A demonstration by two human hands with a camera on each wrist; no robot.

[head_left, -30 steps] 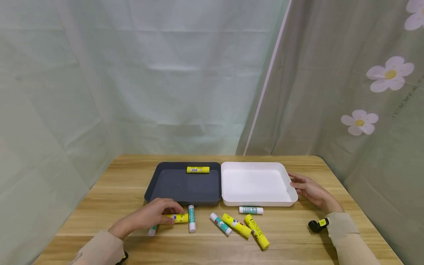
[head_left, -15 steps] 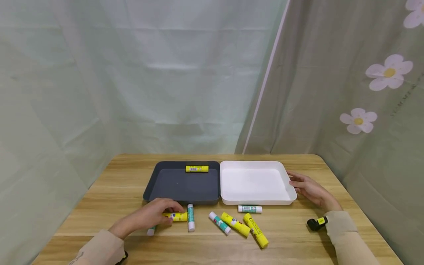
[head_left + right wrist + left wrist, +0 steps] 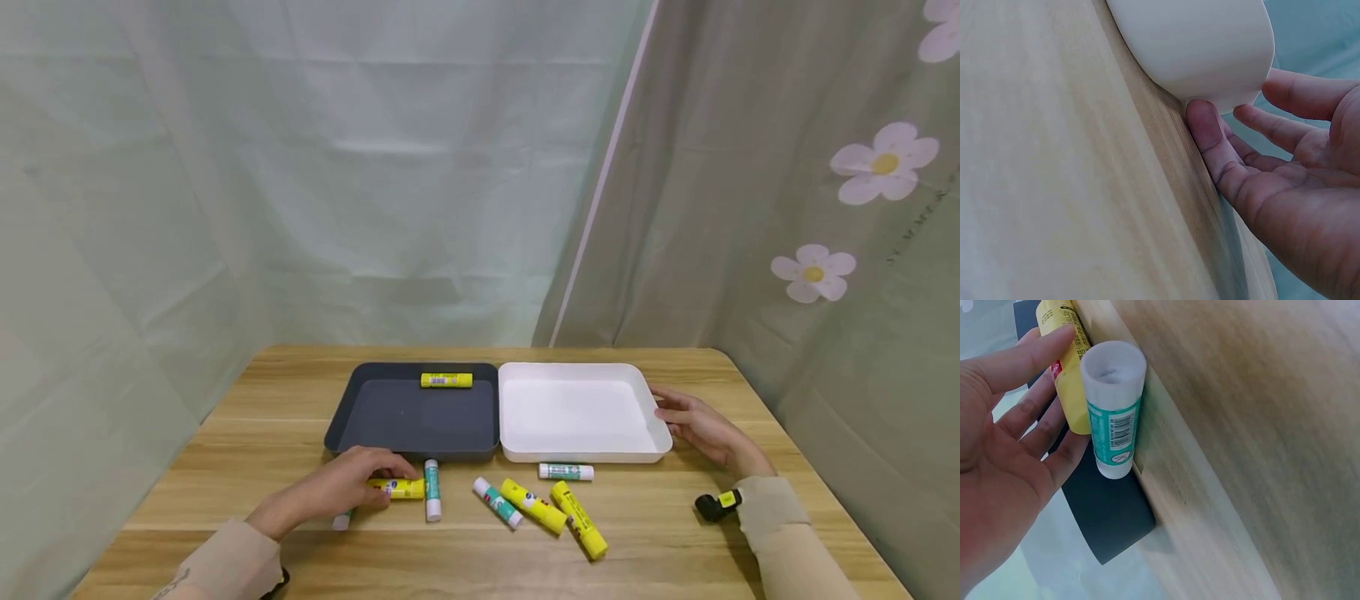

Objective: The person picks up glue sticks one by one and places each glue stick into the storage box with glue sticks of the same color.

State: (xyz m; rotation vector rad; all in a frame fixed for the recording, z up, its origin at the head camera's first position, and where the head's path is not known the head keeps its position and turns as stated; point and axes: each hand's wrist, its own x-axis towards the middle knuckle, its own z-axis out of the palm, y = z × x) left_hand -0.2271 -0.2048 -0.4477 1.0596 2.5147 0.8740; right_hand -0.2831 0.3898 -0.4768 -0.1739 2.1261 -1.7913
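My left hand (image 3: 352,487) holds a yellow glue stick (image 3: 402,489) in front of the dark grey tray, thumb on one side and fingers on the other. In the left wrist view, the thumb lies across this yellow stick (image 3: 1071,381). A green-and-white glue stick (image 3: 1113,419) lies right beside it, mostly hidden under the hand in the head view. Another green-and-white stick (image 3: 432,492) lies at the yellow one's right end. My right hand (image 3: 708,429) touches the right end of the white tray (image 3: 585,457), its fingertips against the outer wall (image 3: 1210,50).
The dark grey tray (image 3: 412,425) stands against the white tray, with a yellow glue stick (image 3: 446,380) inside it. In front lie two yellow sticks (image 3: 534,506) side by side, a green-and-white one (image 3: 497,502) and another (image 3: 566,472) near the white tray. Curtains hang behind the wooden table (image 3: 292,400).
Both hands, the trays and the glue sticks keep their places. Only the head view shifts slightly.
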